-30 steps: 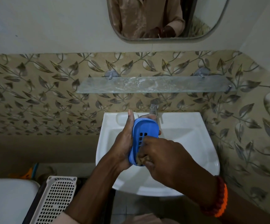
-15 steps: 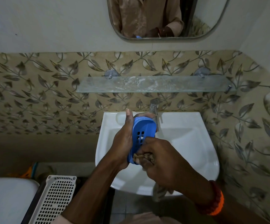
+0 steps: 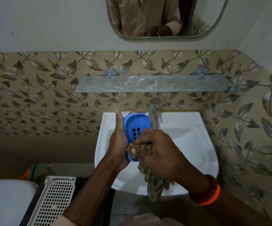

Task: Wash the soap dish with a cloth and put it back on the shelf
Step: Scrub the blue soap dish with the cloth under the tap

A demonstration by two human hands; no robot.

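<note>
The left hand (image 3: 118, 141) grips the blue soap dish (image 3: 136, 128) upright over the sink (image 3: 195, 144) while the right hand (image 3: 161, 154), clenched on the cloth (image 3: 153, 185), should scrub firmly into the drain slots and corners.

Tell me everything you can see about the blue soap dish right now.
The soap dish is bright blue, oval, and looks like smooth plastic, with a raised rim and a grid of small drain holes in its floor. It is held tilted on edge over the white sink, just left of the tap, its hollow facing the camera. The left hand cups its back, and the right hand presses a brownish cloth against its lower end, hiding that part.
</note>
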